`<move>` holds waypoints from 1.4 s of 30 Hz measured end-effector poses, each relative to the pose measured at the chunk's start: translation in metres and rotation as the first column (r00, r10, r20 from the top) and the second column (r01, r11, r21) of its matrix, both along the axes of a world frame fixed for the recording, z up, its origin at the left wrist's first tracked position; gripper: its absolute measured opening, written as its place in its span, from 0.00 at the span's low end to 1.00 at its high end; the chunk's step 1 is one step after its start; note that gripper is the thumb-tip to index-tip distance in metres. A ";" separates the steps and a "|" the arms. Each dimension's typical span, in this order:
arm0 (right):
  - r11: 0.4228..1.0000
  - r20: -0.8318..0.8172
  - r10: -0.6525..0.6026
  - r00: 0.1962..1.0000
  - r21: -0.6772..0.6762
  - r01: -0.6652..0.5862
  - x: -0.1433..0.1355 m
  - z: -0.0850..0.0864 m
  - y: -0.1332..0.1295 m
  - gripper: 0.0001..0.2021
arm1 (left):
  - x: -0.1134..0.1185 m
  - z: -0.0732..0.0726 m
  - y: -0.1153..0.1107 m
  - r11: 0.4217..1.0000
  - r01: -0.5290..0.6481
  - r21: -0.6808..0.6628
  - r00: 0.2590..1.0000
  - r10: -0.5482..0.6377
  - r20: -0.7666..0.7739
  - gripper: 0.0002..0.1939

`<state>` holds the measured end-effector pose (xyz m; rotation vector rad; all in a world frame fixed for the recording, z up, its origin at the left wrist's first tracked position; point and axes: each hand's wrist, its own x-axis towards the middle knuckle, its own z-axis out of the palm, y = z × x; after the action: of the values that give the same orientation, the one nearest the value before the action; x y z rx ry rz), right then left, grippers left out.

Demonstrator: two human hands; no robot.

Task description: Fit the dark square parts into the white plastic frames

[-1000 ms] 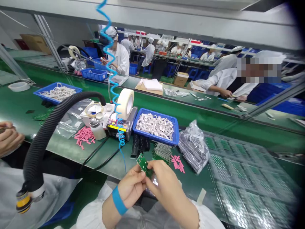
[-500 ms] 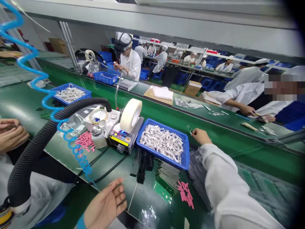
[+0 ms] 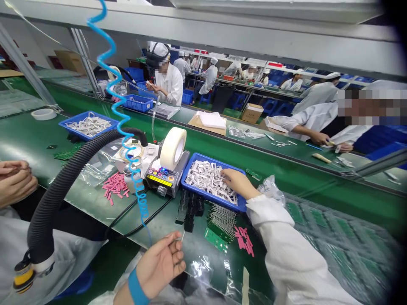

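My right hand [image 3: 238, 183] reaches into a blue tray [image 3: 190, 185] heaped with small white plastic frames [image 3: 206, 176]. Its fingertips are among the frames at the tray's right side, and whether they grip one is hidden. Just beyond the tray, a small green circuit board [image 3: 253, 174] lies on the green belt. Palm up over the front table edge, my left hand [image 3: 163, 263] is open and its fingers are loosely bent, with nothing seen in it. Nearest to it are black strips [image 3: 190, 216], a stack of thin-edged boards [image 3: 221, 219], a green board [image 3: 216, 239] and pink pieces [image 3: 244, 241].
A grey machine [image 3: 163, 180] with a tape roll [image 3: 173, 148] stands left of the tray. A black hose [image 3: 63, 182] and a coiled blue air line [image 3: 119, 114] cross the left side. A co-worker's hands [image 3: 15, 182] are at far left; bagged boards [image 3: 343, 245] lie right.
My right hand has let go of the small board on the belt and moved left into the tray. My left hand has shifted slightly right. The head view has turned a little.
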<state>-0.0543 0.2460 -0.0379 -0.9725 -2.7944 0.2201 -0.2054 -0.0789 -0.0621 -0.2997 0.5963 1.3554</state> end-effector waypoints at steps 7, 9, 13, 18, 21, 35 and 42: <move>0.993 -0.151 -0.093 0.984 0.062 0.104 0.008 0.010 -0.016 0.11 | -0.006 -0.002 -0.018 0.999 -0.022 -0.030 1.000 0.021 -0.023 0.02; 0.991 -0.222 -0.096 0.970 0.071 0.114 0.016 0.021 -0.033 0.07 | -0.005 -0.002 -0.018 1.000 -0.009 -0.028 0.997 0.006 -0.081 0.03; 1.000 -0.302 -0.010 0.953 0.012 0.014 0.029 0.042 -0.110 0.05 | 0.006 0.002 -0.016 0.996 0.044 0.079 0.887 -0.003 -0.461 0.06; 0.874 -0.370 0.035 0.929 -0.439 -0.207 0.031 0.055 -0.217 0.17 | 0.009 0.014 -0.022 0.913 0.282 0.293 0.228 0.233 -0.945 0.13; 0.747 -0.291 0.083 0.953 -0.615 -0.253 0.026 0.055 -0.246 0.19 | 0.003 0.019 -0.028 0.769 0.580 0.269 -0.240 0.477 -0.845 0.11; 0.961 -0.096 0.008 0.995 -0.275 -0.034 -0.027 -0.013 -0.218 0.10 | -0.026 -0.019 -0.062 0.861 0.484 0.157 0.512 -0.133 -0.849 0.15; 0.974 -0.101 0.036 0.994 -0.221 -0.057 -0.038 -0.038 -0.186 0.06 | -0.057 -0.011 -0.093 0.952 0.120 0.282 0.966 -0.047 -0.254 0.30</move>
<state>-0.0921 0.0601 -0.0758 -0.9146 -2.7479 0.5834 -0.2625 -0.1719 -0.0728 0.1378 0.5924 1.3870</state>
